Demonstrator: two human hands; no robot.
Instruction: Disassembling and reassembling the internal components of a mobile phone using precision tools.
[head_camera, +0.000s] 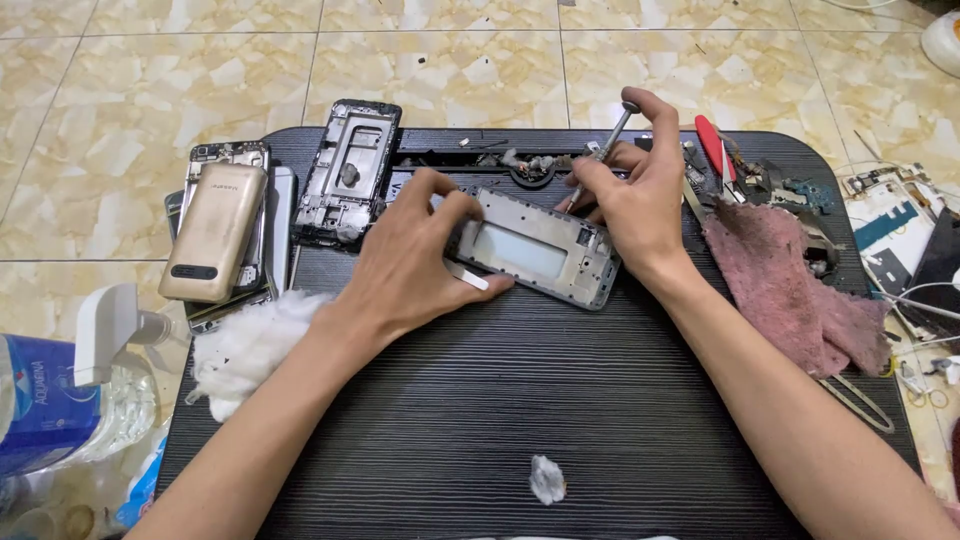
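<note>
Cotton scrap (547, 479) nearest; left hand (405, 262) grips phone frame (535, 249) (right hand (633, 196) pinches screwdriver (604, 148)).

L hand (405, 255) steadies phone frame (535, 248) on black table (500, 400); R hand (630, 190) works screwdriver (603, 150).

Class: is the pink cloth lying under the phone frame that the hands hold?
No: the cloth lies right of the frame, apart from it.

Beige marbled floor tiles (150, 120), low black wood-grain table (500, 400)
</note>
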